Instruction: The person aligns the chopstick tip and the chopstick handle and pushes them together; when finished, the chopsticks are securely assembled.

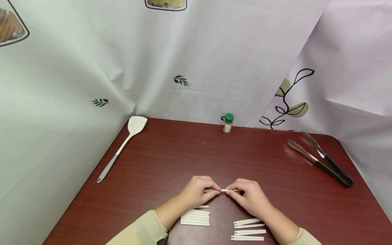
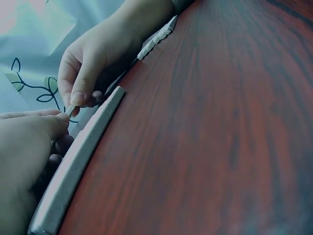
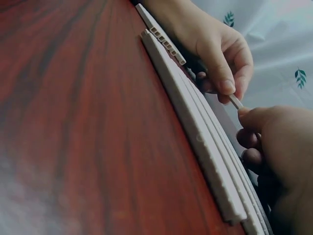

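In the head view, my left hand [image 1: 199, 191] and right hand [image 1: 249, 196] meet above the table, pinching a thin white stick [image 1: 224, 190] between thumbs and fingertips. A short length of it shows between the hands; fingers cover much of the rest, so I cannot tell whether it is one piece or two. Below the left hand lie several white sticks [image 1: 195, 217], whose ends look hollow in the right wrist view. Near the right forearm, several white sticks [image 1: 248, 232] with narrow tips at their left ends lie in a loose row.
A white spatula [image 1: 122, 144] with a grey handle lies at the table's left edge. A green-capped spice jar [image 1: 227, 124] stands at the back. Metal tongs [image 1: 321, 160] with black handles rest at the right. Printed cloth [image 1: 214, 61] hangs behind the brown table [image 1: 171, 149].
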`<action>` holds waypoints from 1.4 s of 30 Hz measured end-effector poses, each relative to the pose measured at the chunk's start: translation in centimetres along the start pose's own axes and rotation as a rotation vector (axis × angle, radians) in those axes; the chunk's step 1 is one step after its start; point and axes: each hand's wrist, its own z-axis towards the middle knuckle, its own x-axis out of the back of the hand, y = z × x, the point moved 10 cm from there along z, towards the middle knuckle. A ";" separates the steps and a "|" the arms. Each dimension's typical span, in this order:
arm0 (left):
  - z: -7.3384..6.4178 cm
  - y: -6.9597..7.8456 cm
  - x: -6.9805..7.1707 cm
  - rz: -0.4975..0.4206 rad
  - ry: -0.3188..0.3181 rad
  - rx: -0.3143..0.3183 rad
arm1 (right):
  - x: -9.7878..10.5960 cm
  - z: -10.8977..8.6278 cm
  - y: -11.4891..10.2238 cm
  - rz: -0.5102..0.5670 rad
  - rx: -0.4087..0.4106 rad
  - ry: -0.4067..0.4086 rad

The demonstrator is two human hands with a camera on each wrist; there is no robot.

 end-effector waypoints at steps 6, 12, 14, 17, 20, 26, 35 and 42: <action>-0.1 -0.4 0.7 0.038 0.080 0.005 | 0.6 0.4 1.3 0.018 -0.114 0.002; -0.2 -1.0 1.4 0.061 0.131 0.054 | 1.7 0.8 4.1 0.199 -0.360 0.062; -0.2 -0.9 1.5 0.065 0.122 0.041 | 1.8 1.0 4.9 0.295 -0.431 0.092; -0.1 -0.5 1.4 0.076 0.086 -0.010 | 1.7 1.1 5.6 0.405 -0.514 0.115; -0.1 0.2 1.1 0.096 0.024 -0.087 | 1.3 1.4 5.9 0.449 -0.580 0.115; -0.6 0.7 0.3 0.069 -0.153 -0.184 | 0.1 2.3 6.8 0.455 -0.713 0.062; -0.8 0.6 0.2 0.099 -0.221 -0.201 | -0.4 5.7 6.4 0.194 -0.605 -0.074; -0.7 1.0 0.3 0.468 -0.221 -0.224 | -2.6 8.0 6.7 0.099 -0.569 -0.243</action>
